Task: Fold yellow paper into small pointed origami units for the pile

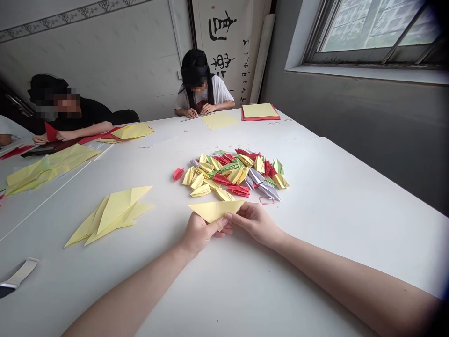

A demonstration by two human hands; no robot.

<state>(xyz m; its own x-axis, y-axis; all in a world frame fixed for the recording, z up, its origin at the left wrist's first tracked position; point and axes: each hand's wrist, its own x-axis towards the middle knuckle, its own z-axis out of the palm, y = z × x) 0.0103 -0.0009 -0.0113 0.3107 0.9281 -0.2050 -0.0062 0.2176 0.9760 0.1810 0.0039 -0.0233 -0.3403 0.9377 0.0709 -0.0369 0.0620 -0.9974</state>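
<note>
A folded yellow paper (215, 209), shaped like a triangle with its long edge away from me, is held between both hands. My left hand (203, 232) grips its left and lower part, thumb on top and fingers partly hidden beneath. My right hand (254, 222) pinches it at the right side, its thumb close to the left thumb. Just beyond the hands lies a pile of small folded papers (231, 174) in red, yellow, green and pale purple. To the left, several larger folded yellow sheets (110, 213) overlap on the white table (301, 281).
A strap-like object (23, 274) lies at the left edge. Yellow and red sheets (259, 111) are stacked at the far side. More yellow paper (52, 166) lies at left. Two people (201, 89) sit across the table, hands on paper; another arm shows at far left.
</note>
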